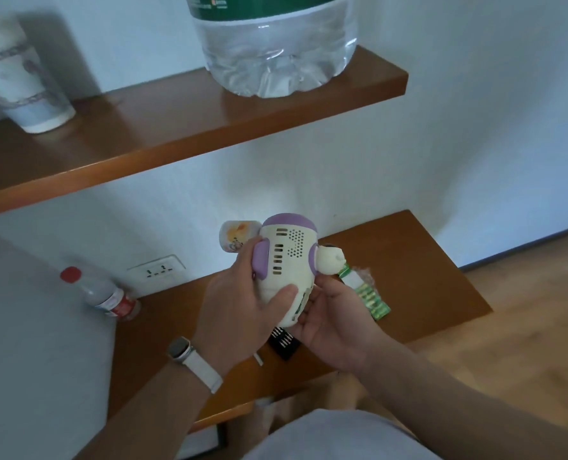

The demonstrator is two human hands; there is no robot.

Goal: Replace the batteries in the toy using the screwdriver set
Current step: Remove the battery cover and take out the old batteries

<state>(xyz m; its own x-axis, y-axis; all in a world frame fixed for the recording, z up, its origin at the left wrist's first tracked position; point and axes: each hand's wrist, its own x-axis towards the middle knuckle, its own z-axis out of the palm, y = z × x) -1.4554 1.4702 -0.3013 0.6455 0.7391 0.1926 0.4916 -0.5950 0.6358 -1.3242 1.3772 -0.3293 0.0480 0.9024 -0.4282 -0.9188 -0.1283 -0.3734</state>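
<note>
A cream and purple plastic toy (289, 260) with vent slots and speaker holes is held up above the low wooden table (408, 260). My left hand (239, 303) grips its left side, thumb across the body. My right hand (335, 323) cups it from below and from the right. A green pack of batteries (370, 295) lies on the table behind my right hand. The black screwdriver bit set (284, 343) lies on the table under my hands, mostly hidden. A small white piece (258, 359) lies beside it.
A small water bottle with a red cap (105, 295) stands at the table's left end near a wall socket (158, 270). A wooden shelf (176, 127) above carries a large water jug (276, 44) and a paper cup (27, 84). Wood floor lies to the right.
</note>
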